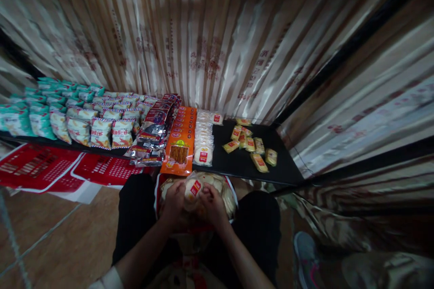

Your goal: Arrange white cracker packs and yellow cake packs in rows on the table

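Observation:
Between my two hands is a clear packet of round white crackers (192, 188) with a red label. My left hand (174, 202) is closed on its left edge, and my right hand (213, 202) pinches its right edge. Just below it, between my knees, a box with a red and white rim (157, 196) holds several similar pale packets (228, 196). A row of the same cracker packets (203, 154) lies on the black shelf (228, 165) ahead, beside a flat orange snack bag (179, 144).
Dark snack packs (155, 124), white puffed bags (101, 132) and teal bags (41, 122) fill the shelf's left. Small yellow packets (259, 162) lie scattered on the right. Red printed sheets (37, 167) hang below. A grey shoe (305, 253) is at lower right.

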`<state>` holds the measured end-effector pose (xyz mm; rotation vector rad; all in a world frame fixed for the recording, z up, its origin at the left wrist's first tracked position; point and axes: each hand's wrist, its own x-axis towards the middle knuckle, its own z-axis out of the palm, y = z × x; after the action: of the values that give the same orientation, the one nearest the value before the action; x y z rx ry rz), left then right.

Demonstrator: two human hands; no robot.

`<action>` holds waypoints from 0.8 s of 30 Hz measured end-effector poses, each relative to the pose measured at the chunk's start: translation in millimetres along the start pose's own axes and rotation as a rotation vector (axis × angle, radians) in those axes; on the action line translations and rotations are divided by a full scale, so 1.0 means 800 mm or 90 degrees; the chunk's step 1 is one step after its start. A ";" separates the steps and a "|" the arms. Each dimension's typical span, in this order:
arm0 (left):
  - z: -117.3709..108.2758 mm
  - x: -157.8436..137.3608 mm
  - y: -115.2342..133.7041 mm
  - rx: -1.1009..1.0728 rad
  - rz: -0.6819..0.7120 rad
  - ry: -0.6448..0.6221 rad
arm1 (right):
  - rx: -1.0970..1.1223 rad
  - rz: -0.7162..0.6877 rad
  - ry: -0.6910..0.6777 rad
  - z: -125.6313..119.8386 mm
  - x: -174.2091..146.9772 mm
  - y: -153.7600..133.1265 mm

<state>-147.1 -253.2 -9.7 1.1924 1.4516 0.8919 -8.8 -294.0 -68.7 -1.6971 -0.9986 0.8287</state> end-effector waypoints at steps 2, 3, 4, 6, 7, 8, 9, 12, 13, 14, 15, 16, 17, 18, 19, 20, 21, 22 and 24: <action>-0.001 0.001 0.005 0.000 0.005 -0.011 | -0.050 -0.010 0.002 -0.008 -0.001 -0.007; -0.001 0.002 0.006 0.015 0.016 -0.020 | -0.091 -0.040 0.007 -0.013 -0.002 -0.012; -0.002 0.002 0.008 0.042 0.036 -0.033 | -0.138 -0.090 0.012 -0.018 -0.003 -0.018; -0.002 0.004 0.011 0.120 0.103 -0.093 | -0.229 -0.215 0.003 -0.028 -0.006 -0.033; -0.003 0.005 0.013 0.164 0.143 -0.136 | -0.262 -0.271 -0.016 -0.033 -0.007 -0.040; -0.003 0.006 0.014 0.206 0.182 -0.183 | -0.284 -0.313 -0.042 -0.036 -0.008 -0.046; -0.003 0.006 0.016 0.240 0.211 -0.225 | -0.298 -0.341 -0.077 -0.039 -0.008 -0.051; -0.003 0.006 0.023 0.286 0.249 -0.286 | -0.304 -0.338 -0.185 -0.044 -0.009 -0.056; -0.003 0.005 0.026 0.284 0.251 -0.292 | -0.297 -0.319 -0.215 -0.045 -0.009 -0.055; -0.003 0.005 0.029 0.276 0.252 -0.300 | -0.285 -0.298 -0.236 -0.046 -0.008 -0.054; -0.004 0.005 0.032 0.263 0.251 -0.310 | -0.269 -0.276 -0.245 -0.047 -0.008 -0.053; -0.005 0.006 0.035 0.249 0.244 -0.319 | -0.249 -0.257 -0.243 -0.049 -0.007 -0.053; -0.005 0.007 0.038 0.232 0.230 -0.326 | -0.224 -0.240 -0.233 -0.051 -0.007 -0.054; -0.005 0.009 0.040 0.210 0.209 -0.330 | -0.194 -0.222 -0.218 -0.053 -0.005 -0.055; -0.004 0.011 0.042 0.184 0.183 -0.331 | -0.158 -0.200 -0.203 -0.056 -0.004 -0.056; -0.003 0.013 0.043 0.153 0.154 -0.327 | -0.117 -0.174 -0.191 -0.059 -0.002 -0.058; -0.002 0.015 0.044 0.120 0.127 -0.321 | -0.072 -0.146 -0.180 -0.061 0.000 -0.060; 0.000 0.017 0.044 0.090 0.104 -0.313 | -0.025 -0.117 -0.171 -0.064 0.003 -0.062; 0.004 0.020 0.043 0.063 0.082 -0.305 | 0.058 -0.057 -0.157 -0.070 0.009 -0.064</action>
<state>-136.6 -229.6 18.2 1.4682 1.0480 0.5689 30.3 -299.3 -3.7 -1.4874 -1.1755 1.0259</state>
